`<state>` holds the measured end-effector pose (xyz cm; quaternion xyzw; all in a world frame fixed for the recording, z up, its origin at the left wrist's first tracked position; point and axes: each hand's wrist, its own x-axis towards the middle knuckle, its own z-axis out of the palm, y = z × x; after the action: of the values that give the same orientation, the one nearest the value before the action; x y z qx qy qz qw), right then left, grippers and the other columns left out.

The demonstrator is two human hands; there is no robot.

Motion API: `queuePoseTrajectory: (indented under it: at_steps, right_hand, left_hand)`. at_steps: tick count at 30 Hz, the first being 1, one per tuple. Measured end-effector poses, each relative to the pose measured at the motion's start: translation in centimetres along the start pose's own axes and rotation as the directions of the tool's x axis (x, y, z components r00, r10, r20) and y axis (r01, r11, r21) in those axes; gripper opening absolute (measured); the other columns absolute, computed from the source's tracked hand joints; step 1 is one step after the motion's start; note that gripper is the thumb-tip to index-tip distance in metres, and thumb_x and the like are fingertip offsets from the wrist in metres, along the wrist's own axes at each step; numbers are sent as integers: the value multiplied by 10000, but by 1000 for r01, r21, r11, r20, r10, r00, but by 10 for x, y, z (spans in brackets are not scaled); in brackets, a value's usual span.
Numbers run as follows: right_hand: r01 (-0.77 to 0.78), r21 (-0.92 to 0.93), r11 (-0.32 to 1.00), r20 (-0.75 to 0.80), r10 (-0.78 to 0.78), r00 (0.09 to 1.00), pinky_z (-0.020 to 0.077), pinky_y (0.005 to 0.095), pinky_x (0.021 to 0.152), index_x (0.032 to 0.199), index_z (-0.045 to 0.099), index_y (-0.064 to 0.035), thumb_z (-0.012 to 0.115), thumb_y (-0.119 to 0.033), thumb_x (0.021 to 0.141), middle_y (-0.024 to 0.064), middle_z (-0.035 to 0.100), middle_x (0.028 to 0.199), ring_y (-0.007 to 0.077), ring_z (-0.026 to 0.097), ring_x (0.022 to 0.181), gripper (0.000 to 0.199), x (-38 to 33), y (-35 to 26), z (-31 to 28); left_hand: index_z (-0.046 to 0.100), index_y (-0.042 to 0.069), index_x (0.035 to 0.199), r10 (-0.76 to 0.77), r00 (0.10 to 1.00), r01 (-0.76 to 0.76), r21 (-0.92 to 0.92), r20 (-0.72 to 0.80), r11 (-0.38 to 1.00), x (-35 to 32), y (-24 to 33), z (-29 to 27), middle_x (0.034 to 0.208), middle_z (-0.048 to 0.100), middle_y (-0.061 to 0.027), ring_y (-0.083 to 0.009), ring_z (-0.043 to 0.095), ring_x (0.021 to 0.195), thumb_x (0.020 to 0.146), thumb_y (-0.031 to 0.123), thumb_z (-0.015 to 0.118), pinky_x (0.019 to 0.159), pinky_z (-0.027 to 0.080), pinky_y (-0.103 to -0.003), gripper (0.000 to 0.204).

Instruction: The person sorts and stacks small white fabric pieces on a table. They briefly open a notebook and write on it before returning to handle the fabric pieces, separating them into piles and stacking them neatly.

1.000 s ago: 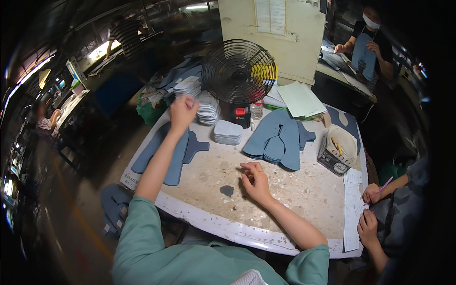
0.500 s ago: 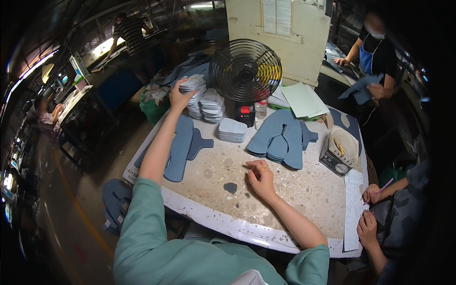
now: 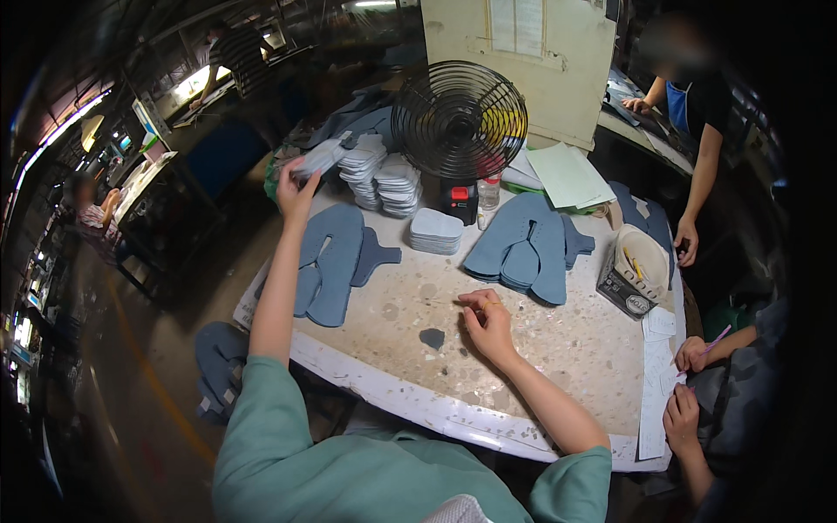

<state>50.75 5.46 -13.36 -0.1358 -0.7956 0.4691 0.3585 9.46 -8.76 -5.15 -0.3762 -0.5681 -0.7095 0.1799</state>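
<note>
My left hand (image 3: pixel 298 192) is raised over the table's far left side, its fingers closed on a small bundle of pale grey cut pieces (image 3: pixel 324 158). Beside it rise two tall stacks of similar pieces, the left stack (image 3: pixel 362 170) and the right stack (image 3: pixel 398 185). A shorter pale stack (image 3: pixel 437 232) sits nearer me. Blue-grey cut panels (image 3: pixel 336 277) lie below my left hand. My right hand (image 3: pixel 490 328) rests over the table, fingers loosely bent and apart, holding nothing. A dark scrap (image 3: pixel 432 337) lies left of it, and a pile of blue-grey panels (image 3: pixel 521 244) lies beyond.
A black wire fan (image 3: pixel 459 122) stands at the table's back, beside a plastic bottle (image 3: pixel 489 190). To the right are a box (image 3: pixel 624 283) and paper sheets (image 3: pixel 654 383). A co-worker's hand (image 3: pixel 690 356) holds a pen there; another co-worker's hand (image 3: pixel 687 242) hangs by the table's far right.
My left hand has lifted the pale pieces off the left stack and drawn them leftward. My right hand stays put. The far-right co-worker's hand has lowered toward the table and let go of a blue-grey panel.
</note>
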Motion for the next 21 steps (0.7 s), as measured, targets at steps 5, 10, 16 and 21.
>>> queuePoseTrajectory:
  at_steps: [5, 10, 16, 21]
  right_hand:
    - [-4, -16, 1000, 14, 4, 1000, 451, 262, 563, 956, 692, -7, 597, -16, 832, 92, 594, 940, 141, 550, 598, 156, 1, -3, 0]
    - [6, -34, 999, 15, -6, 1000, 451, 261, 563, 947, 693, -5, 594, -16, 835, 93, 594, 942, 142, 550, 596, 150, 1, -4, -1]
    - [-27, 0, 1000, -9, 27, 1000, 451, 256, 564, 958, 692, -1, 590, -21, 847, 91, 593, 942, 139, 553, 611, 152, 0, -1, 0]
    - [-65, -24, 998, 13, 65, 998, 466, 242, 594, 978, 702, -17, 590, -19, 854, 85, 599, 960, 133, 575, 656, 166, 0, 2, -3]
  left_hand:
    - [541, 41, 1220, -447, 842, 258, 502, 302, 825, -61, 6, -64, 1201, 585, -123, -227, 562, 1136, 736, 157, 820, 983, 428, -313, 570]
    - [490, 90, 1312, -322, 761, -148, 634, 563, 759, -56, 32, -61, 1337, 503, -186, -329, 480, 1256, 704, 319, 833, 1056, 377, -390, 735]
    - [432, 148, 1382, -117, 902, -98, 462, 415, 881, 7, 6, 29, 1373, 497, -172, -334, 460, 1279, 698, 306, 826, 1044, 387, -403, 806]
    - [554, 165, 1287, -171, 936, -22, 535, 309, 844, 10, -23, 72, 1309, 565, -162, -329, 525, 1211, 682, 264, 826, 1011, 415, -394, 670]
